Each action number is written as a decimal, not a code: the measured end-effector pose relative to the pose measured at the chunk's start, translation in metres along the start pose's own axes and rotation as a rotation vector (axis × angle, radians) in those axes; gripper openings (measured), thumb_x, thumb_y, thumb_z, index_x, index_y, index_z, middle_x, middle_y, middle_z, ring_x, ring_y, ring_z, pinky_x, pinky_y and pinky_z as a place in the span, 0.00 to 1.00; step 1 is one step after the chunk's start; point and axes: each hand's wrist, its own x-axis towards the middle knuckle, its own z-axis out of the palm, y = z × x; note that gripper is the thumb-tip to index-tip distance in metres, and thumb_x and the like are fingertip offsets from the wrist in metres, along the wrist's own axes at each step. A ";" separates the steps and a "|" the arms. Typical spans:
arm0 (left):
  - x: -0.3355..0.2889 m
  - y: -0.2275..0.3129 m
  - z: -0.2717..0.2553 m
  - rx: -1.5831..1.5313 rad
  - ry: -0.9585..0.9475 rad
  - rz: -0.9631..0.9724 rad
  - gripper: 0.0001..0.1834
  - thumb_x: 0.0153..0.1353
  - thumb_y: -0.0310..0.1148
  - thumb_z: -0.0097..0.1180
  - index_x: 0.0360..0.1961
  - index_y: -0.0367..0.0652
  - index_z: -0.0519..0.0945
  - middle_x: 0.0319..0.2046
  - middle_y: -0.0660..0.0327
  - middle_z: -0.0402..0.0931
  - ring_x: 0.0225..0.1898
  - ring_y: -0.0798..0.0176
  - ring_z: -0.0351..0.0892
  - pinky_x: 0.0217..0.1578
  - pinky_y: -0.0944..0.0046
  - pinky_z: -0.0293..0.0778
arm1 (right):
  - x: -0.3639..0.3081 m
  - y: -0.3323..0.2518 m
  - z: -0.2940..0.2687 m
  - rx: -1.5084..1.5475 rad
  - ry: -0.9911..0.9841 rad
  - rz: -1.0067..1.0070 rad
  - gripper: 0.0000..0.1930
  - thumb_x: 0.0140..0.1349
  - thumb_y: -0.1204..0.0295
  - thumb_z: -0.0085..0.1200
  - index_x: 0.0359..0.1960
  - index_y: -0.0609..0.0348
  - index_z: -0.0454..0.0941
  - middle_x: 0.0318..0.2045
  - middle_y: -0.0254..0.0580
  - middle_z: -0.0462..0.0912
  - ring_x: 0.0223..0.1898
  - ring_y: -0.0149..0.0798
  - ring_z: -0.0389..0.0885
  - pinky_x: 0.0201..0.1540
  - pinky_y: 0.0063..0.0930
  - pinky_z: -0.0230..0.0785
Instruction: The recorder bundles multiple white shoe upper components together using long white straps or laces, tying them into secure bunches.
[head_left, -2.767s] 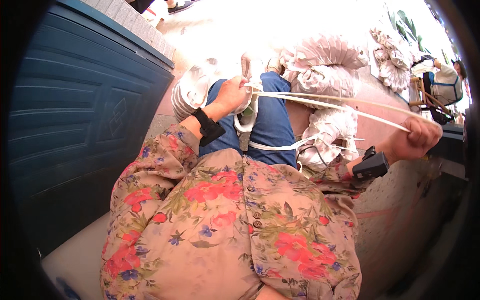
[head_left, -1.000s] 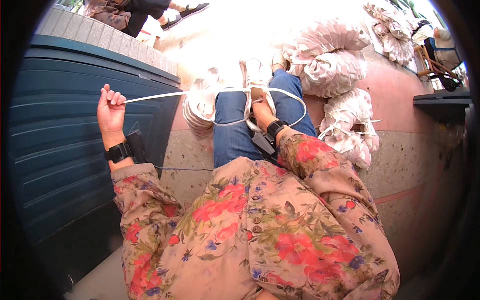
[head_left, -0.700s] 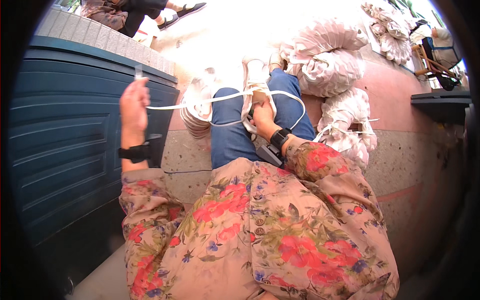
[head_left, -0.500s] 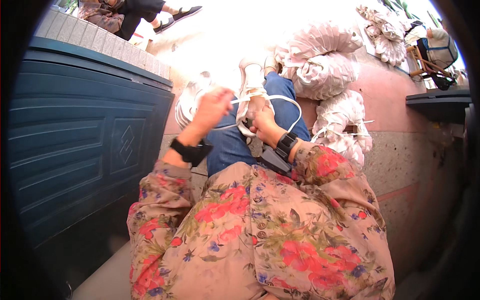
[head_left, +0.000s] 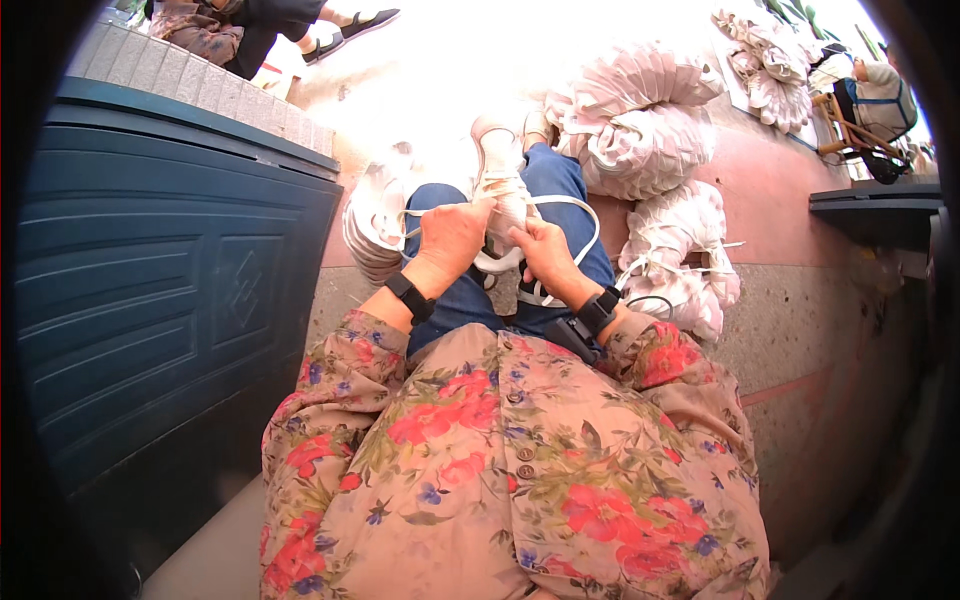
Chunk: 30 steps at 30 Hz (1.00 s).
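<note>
A pale lace-up shoe [head_left: 494, 150] lies between my knees, its toe pointing away from me. White lacing crosses its front. My left hand [head_left: 450, 238] is closed at the shoe's left eyelet edge, where the fingers seem to pinch the shoelace; the exact grip is partly hidden. On the opposite edge, my right hand [head_left: 550, 258] pinches the shoe's opening between thumb and fingers. A loose loop of white shoelace [head_left: 592, 222] curves out over my right knee and back toward that hand. Another bit of lace shows left of my left hand.
Tied bundles of stacked white pieces, like shoe uppers, stand to the right [head_left: 645, 150], nearer right [head_left: 680, 250] and beside my left knee [head_left: 372, 225]. A dark blue panelled cabinet [head_left: 170, 250] borders the left. Another person's legs [head_left: 290, 35] show far left; a chair [head_left: 850, 125] stands far right.
My left hand has come in from left of the shoe to its lacing. My right hand has shifted slightly right and down along the shoe's edge.
</note>
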 end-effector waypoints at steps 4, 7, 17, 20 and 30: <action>0.001 -0.003 0.005 0.111 0.054 0.120 0.07 0.48 0.29 0.49 0.30 0.50 0.76 0.13 0.62 0.72 0.18 0.61 0.76 0.16 0.64 0.69 | 0.000 0.006 -0.002 0.156 -0.002 -0.050 0.09 0.59 0.71 0.44 0.34 0.64 0.71 0.18 0.34 0.72 0.08 0.23 0.63 0.09 0.16 0.56; 0.006 0.003 0.008 0.147 -0.032 0.139 0.04 0.49 0.30 0.49 0.27 0.50 0.76 0.15 0.61 0.73 0.19 0.61 0.77 0.17 0.64 0.69 | 0.003 0.015 -0.011 0.426 -0.116 -0.068 0.09 0.60 0.71 0.42 0.36 0.63 0.71 0.20 0.33 0.73 0.09 0.21 0.61 0.10 0.15 0.57; 0.015 -0.002 0.005 -0.335 -0.086 -0.061 0.09 0.50 0.35 0.53 0.26 0.41 0.78 0.23 0.51 0.74 0.29 0.49 0.74 0.31 0.57 0.70 | 0.003 0.009 -0.037 0.441 -0.395 0.134 0.07 0.62 0.70 0.40 0.39 0.54 0.67 0.23 0.25 0.68 0.11 0.16 0.54 0.11 0.12 0.52; 0.011 0.002 0.003 -0.273 0.105 0.056 0.09 0.50 0.34 0.53 0.26 0.38 0.76 0.25 0.49 0.73 0.31 0.48 0.73 0.32 0.57 0.69 | -0.001 0.001 -0.034 0.345 -0.360 0.120 0.05 0.62 0.69 0.41 0.35 0.55 0.67 0.19 0.23 0.65 0.12 0.17 0.55 0.12 0.12 0.52; 0.021 -0.005 0.010 -0.343 0.153 0.040 0.08 0.54 0.29 0.46 0.28 0.38 0.76 0.24 0.50 0.73 0.28 0.49 0.74 0.28 0.57 0.70 | 0.003 0.003 -0.037 0.277 -0.397 0.067 0.08 0.61 0.66 0.43 0.35 0.56 0.68 0.17 0.22 0.63 0.12 0.17 0.55 0.12 0.13 0.53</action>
